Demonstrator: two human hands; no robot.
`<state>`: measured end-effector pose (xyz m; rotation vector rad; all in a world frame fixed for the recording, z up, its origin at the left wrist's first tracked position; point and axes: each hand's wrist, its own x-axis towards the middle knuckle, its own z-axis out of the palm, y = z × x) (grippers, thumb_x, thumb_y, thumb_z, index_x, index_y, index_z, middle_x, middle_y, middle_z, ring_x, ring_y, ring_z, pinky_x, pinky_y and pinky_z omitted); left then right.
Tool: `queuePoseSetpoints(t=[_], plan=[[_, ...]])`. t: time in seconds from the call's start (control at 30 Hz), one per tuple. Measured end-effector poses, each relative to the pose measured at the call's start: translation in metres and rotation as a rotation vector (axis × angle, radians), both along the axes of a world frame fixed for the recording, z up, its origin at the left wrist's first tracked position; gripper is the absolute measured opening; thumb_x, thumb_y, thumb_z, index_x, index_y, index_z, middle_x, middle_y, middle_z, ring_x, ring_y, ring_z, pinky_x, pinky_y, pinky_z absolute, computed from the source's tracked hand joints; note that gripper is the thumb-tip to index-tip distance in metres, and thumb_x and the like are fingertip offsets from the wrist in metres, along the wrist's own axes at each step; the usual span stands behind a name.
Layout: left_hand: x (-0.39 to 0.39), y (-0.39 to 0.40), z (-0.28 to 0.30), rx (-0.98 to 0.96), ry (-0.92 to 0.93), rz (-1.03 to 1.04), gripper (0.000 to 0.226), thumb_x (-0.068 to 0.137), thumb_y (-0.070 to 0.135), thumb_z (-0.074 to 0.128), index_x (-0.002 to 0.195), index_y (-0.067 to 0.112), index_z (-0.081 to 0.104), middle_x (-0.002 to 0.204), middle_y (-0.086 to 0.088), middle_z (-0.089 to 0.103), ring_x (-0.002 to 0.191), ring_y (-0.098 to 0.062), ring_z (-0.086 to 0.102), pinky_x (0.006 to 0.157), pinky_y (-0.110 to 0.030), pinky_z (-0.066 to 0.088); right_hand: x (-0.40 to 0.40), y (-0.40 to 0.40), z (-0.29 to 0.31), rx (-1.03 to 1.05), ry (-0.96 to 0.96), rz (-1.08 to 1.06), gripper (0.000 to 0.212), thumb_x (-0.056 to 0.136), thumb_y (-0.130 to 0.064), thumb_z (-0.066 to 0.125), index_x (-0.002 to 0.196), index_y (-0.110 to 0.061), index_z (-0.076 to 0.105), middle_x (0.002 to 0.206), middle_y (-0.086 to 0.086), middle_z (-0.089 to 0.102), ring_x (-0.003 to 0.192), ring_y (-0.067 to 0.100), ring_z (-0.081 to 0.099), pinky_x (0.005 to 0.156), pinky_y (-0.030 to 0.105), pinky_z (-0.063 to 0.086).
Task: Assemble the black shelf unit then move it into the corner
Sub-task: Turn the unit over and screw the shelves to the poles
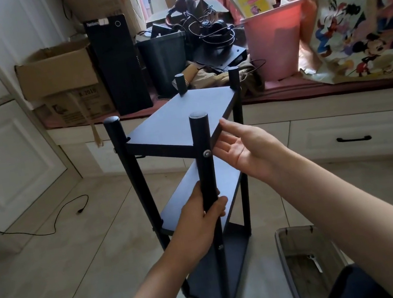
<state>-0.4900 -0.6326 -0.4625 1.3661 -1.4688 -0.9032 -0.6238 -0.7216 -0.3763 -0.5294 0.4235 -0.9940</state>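
Black shelf unit [189,176], three tiers on four round posts, is standing upright on the tiled floor [78,259] directly in front of me, between my knees and the cluttered window seat [310,88]. I am gripping the near right post [205,163] with my left hand [201,215], fingers and thumb curled round it just below the top shelf [180,123]. My right hand [239,149] is lying open, palm up, with fingertips touching the right edge of that top shelf, beside the silver bolt head [207,152] in the post.

I am judging the unit to be light enough for two hands: thin boards, slim posts. It is looking rigid, though tall and narrow, so tipping is likely if I am pushing it high up. The posts appear smooth, so I am expecting some slip unless the hand closes fully round one. I am favouring a grip on two opposite posts just under the top shelf, lifting rather than dragging across the tiles. A grey plastic tray [311,267] holding a small metal tool is sitting on the floor at my right, near the unit's foot.
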Motion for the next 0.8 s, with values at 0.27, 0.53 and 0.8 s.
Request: queuePoseSetpoints(t=[0.27,0.53,0.8], plan=[[0.001,0.004,0.036,-0.155,0.061,0.028,0.016,0.102,0.021,0.056,0.115,0.029,0.051,0.082,-0.002,0.062,0.075,-0.019,0.067,0.076,-0.029,0.057,0.006,-0.007,0.022,0.002,-0.134,-0.047,0.013,0.097,-0.004,0.054,0.099,0.008,0.060,0.097,0.026,0.071,0.083,0.036,0.073,0.062,0.042,0.062],[-0.002,-0.011,0.041,-0.141,0.185,0.026,0.014,0.102,0.020,0.054,0.115,0.019,0.059,0.093,-0.010,0.066,0.074,-0.015,0.064,0.075,-0.026,0.057,0.002,-0.033,0.033,0.075,-0.187,-0.130,0.015,0.097,-0.002,0.054,0.106,0.010,0.057,0.090,0.030,0.070,0.079,0.042,0.071,0.067,0.049,0.061],[-0.015,-0.028,0.030,-0.145,0.129,-0.048,0.015,0.106,0.033,0.044,0.119,0.035,0.049,0.081,-0.001,0.059,0.065,-0.014,0.060,0.061,-0.022,0.052,-0.012,-0.047,0.034,0.053,-0.146,-0.149,0.013,0.097,-0.005,0.055,0.100,0.007,0.059,0.086,0.026,0.072,0.076,0.036,0.073,0.071,0.045,0.060]])
